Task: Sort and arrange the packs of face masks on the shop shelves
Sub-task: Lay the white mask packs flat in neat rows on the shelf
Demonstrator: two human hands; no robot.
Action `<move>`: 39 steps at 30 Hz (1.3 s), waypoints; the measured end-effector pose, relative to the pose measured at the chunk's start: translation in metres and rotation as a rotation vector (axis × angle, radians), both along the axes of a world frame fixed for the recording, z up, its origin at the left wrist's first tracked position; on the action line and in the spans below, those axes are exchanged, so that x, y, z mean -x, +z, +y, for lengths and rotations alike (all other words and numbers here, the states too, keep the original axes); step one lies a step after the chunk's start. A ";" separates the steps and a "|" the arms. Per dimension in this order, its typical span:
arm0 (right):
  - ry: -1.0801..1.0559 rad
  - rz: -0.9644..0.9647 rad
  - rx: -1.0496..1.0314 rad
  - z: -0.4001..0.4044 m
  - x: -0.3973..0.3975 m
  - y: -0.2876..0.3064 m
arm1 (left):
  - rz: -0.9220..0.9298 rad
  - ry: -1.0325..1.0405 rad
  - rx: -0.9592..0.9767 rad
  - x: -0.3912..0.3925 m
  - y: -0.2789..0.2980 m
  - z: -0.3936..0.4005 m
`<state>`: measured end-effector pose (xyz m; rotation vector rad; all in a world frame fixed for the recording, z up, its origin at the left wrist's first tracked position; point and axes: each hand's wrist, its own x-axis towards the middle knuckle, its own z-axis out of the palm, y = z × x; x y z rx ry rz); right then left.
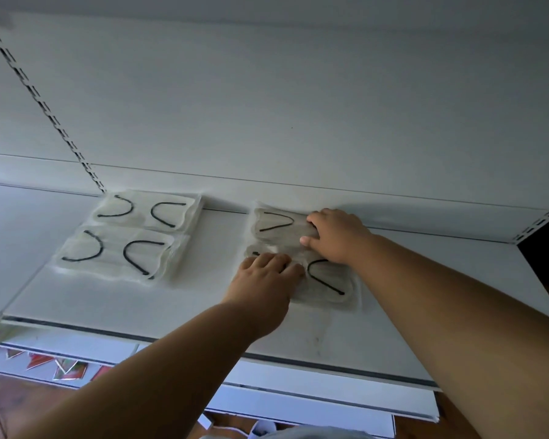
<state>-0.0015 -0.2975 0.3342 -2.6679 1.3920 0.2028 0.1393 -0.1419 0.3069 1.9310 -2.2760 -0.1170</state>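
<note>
Clear packs of white face masks with black ear loops lie flat on a white shelf [203, 299]. Two packs sit one behind the other at the left: a rear pack [148, 210] and a front pack [118, 253]. On the right lie a rear pack [276, 226] against the back panel and a front pack [327, 280] before it. My right hand [333, 234] rests on the rear right pack, fingers spread over its right end. My left hand [263, 277] presses flat on the left half of the front right pack, hiding one loop.
A slotted upright [45, 106] runs diagonally up the white back panel at the left, and another slotted bracket [542, 221] marks the shelf's right end. Lower white shelves [298, 397] and colourful packages [67, 367] show below the front edge.
</note>
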 end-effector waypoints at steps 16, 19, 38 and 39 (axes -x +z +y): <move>0.043 -0.093 0.097 0.018 0.014 -0.010 | -0.038 0.026 -0.015 -0.008 -0.012 -0.006; 0.083 -0.031 0.144 0.020 0.013 -0.009 | -0.040 0.021 -0.005 -0.008 -0.013 -0.006; 0.089 0.113 0.193 0.033 0.017 -0.003 | -0.054 0.023 0.091 -0.010 -0.023 0.000; 0.094 0.120 0.195 0.034 0.017 -0.004 | -0.059 0.023 0.090 -0.010 -0.024 0.000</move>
